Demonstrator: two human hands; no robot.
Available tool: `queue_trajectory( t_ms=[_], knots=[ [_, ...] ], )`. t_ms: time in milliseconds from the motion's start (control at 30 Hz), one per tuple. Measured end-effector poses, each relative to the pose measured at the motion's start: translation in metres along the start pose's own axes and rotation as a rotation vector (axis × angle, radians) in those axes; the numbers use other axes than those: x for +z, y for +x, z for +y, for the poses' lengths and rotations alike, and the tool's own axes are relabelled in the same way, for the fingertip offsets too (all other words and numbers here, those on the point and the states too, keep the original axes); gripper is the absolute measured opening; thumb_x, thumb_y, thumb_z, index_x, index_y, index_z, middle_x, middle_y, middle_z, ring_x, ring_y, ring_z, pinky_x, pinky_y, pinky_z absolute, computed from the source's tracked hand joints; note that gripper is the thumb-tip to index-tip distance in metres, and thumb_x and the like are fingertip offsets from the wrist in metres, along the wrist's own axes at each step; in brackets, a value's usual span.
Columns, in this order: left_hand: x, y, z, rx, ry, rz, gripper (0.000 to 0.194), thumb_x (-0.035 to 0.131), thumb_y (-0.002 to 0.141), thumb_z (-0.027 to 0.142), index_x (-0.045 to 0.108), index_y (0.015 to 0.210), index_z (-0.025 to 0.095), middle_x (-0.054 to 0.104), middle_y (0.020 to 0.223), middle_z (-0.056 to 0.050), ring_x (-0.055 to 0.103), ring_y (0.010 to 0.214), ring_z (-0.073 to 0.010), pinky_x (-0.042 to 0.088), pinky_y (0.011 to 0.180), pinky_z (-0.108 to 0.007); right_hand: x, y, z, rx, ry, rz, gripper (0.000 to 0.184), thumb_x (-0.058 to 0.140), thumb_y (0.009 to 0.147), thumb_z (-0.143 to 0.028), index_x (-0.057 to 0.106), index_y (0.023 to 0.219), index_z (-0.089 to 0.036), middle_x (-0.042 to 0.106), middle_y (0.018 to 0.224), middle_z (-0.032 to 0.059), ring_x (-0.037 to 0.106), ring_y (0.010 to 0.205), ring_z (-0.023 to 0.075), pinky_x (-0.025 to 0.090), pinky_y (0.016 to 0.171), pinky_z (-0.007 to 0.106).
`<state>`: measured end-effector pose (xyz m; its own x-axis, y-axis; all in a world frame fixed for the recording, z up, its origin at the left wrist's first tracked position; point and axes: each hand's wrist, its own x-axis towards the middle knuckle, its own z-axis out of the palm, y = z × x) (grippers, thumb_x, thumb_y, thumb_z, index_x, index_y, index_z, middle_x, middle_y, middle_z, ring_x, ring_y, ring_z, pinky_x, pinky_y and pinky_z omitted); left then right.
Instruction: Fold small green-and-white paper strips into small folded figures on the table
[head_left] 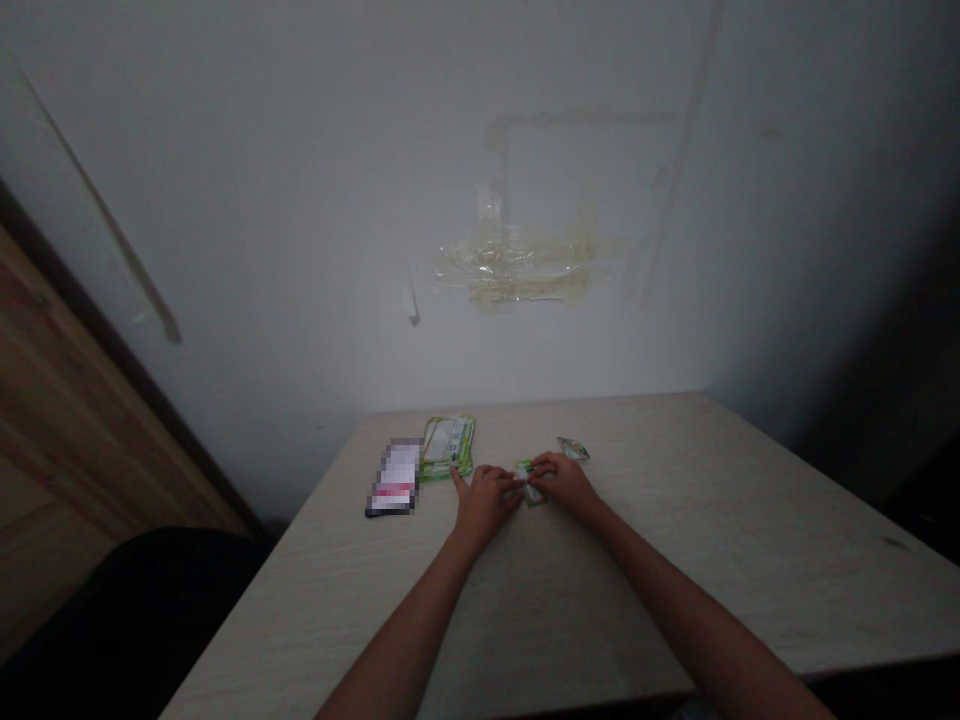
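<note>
Between my hands, a small green-and-white printed paper [533,493] lies on or just above the table, partly covered by fingers. My left hand [486,498] has its fingertips closed at the paper's left edge, while its outer finger reaches toward the stack of green-edged printed sheets [448,438]. My right hand [564,484] pinches the same paper from the right, fingers bent together. Just beyond the right hand sits a small folded printed paper [574,447], raised at an angle.
A phone-like dark-edged item with a blurred screen [395,478] lies left of the stack. The pale wooden table [660,450] meets a wall [315,250] with peeling tape. A dark object [142,610] stands at the lower left, beside wooden boards [82,400].
</note>
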<state>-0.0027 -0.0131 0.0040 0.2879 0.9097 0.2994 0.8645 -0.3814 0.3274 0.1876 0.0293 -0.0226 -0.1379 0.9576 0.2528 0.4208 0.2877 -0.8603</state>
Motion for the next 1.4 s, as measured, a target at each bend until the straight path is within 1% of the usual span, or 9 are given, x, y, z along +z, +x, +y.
queue_trajectory(
  t_ms=[167, 333, 533, 767, 833, 1000, 1133, 1267, 1400],
  knots=[
    [-0.002, 0.0, 0.002, -0.006, 0.023, -0.006, 0.02, 0.06, 0.086, 0.043, 0.069, 0.103, 0.046, 0.069, 0.112, 0.002, 0.05, 0.116, -0.027, -0.006, 0.102, -0.078, -0.003, -0.002, -0.006, 0.008, -0.007, -0.024, 0.024, 0.068, 0.066, -0.019, 0.066, 0.09, -0.016, 0.074, 0.082, 0.0057, 0.071, 0.08, 0.0209, 0.055, 0.078, 0.034],
    [-0.005, 0.0, 0.003, -0.013, 0.029, -0.012, 0.021, 0.058, 0.086, 0.045, 0.069, 0.104, 0.044, 0.069, 0.113, 0.001, 0.049, 0.117, -0.0284, -0.005, 0.103, -0.077, -0.007, -0.006, -0.011, 0.016, 0.026, -0.059, 0.024, 0.069, 0.063, -0.018, 0.066, 0.087, -0.017, 0.074, 0.079, 0.0054, 0.071, 0.078, 0.0216, 0.055, 0.073, 0.033],
    [-0.006, 0.001, 0.005, -0.037, 0.054, -0.04, 0.022, 0.058, 0.086, 0.047, 0.069, 0.104, 0.046, 0.068, 0.115, 0.002, 0.05, 0.118, -0.028, -0.004, 0.103, -0.077, -0.014, -0.013, -0.018, 0.089, 0.104, -0.151, 0.02, 0.07, 0.059, -0.019, 0.064, 0.078, -0.018, 0.074, 0.075, 0.0039, 0.071, 0.073, 0.0208, 0.055, 0.068, 0.031],
    [-0.007, -0.001, 0.006, -0.024, 0.017, -0.03, 0.022, 0.059, 0.086, 0.042, 0.07, 0.105, 0.042, 0.068, 0.115, 0.0, 0.049, 0.118, -0.0274, -0.006, 0.105, -0.075, -0.022, -0.014, -0.018, 0.088, 0.136, -0.27, 0.019, 0.071, 0.058, -0.021, 0.065, 0.076, -0.018, 0.074, 0.073, 0.0038, 0.071, 0.073, 0.0205, 0.054, 0.071, 0.031],
    [-0.006, -0.001, 0.005, -0.026, 0.008, -0.028, 0.022, 0.059, 0.086, 0.042, 0.07, 0.105, 0.042, 0.068, 0.114, 0.0, 0.049, 0.117, -0.027, -0.007, 0.105, -0.074, -0.023, -0.014, -0.017, 0.076, 0.15, -0.302, 0.019, 0.071, 0.058, -0.021, 0.065, 0.076, -0.017, 0.074, 0.072, 0.0041, 0.071, 0.072, 0.0203, 0.054, 0.071, 0.032],
    [-0.005, 0.0, 0.004, -0.033, 0.013, -0.036, 0.021, 0.06, 0.085, 0.044, 0.069, 0.104, 0.044, 0.068, 0.114, 0.002, 0.049, 0.118, -0.0268, -0.008, 0.103, -0.076, -0.025, -0.013, -0.017, 0.042, 0.11, -0.305, 0.019, 0.072, 0.057, -0.02, 0.066, 0.074, -0.016, 0.073, 0.072, 0.0041, 0.07, 0.071, 0.02, 0.054, 0.07, 0.031],
    [-0.005, 0.0, 0.004, -0.04, 0.024, -0.036, 0.022, 0.058, 0.086, 0.045, 0.069, 0.105, 0.045, 0.068, 0.115, 0.001, 0.049, 0.117, -0.027, -0.007, 0.103, -0.076, -0.026, -0.015, -0.02, -0.008, 0.116, -0.33, 0.017, 0.072, 0.058, -0.02, 0.065, 0.073, -0.017, 0.072, 0.072, 0.0031, 0.07, 0.071, 0.0196, 0.054, 0.069, 0.031],
    [-0.005, -0.001, 0.005, -0.036, 0.036, -0.046, 0.023, 0.058, 0.086, 0.045, 0.068, 0.106, 0.045, 0.067, 0.117, 0.002, 0.048, 0.117, -0.0262, -0.006, 0.104, -0.075, -0.028, -0.016, -0.022, -0.073, 0.096, -0.32, 0.016, 0.071, 0.059, -0.02, 0.065, 0.074, -0.019, 0.072, 0.073, 0.0015, 0.069, 0.073, 0.0189, 0.054, 0.074, 0.032],
    [-0.006, -0.001, 0.005, -0.035, 0.019, -0.042, 0.022, 0.058, 0.086, 0.044, 0.069, 0.106, 0.044, 0.067, 0.117, 0.001, 0.048, 0.117, -0.0267, -0.005, 0.105, -0.074, -0.029, -0.017, -0.024, -0.08, 0.092, -0.329, 0.015, 0.073, 0.061, -0.023, 0.065, 0.074, -0.019, 0.072, 0.075, 0.0019, 0.07, 0.077, 0.0199, 0.053, 0.08, 0.035]
  ],
)
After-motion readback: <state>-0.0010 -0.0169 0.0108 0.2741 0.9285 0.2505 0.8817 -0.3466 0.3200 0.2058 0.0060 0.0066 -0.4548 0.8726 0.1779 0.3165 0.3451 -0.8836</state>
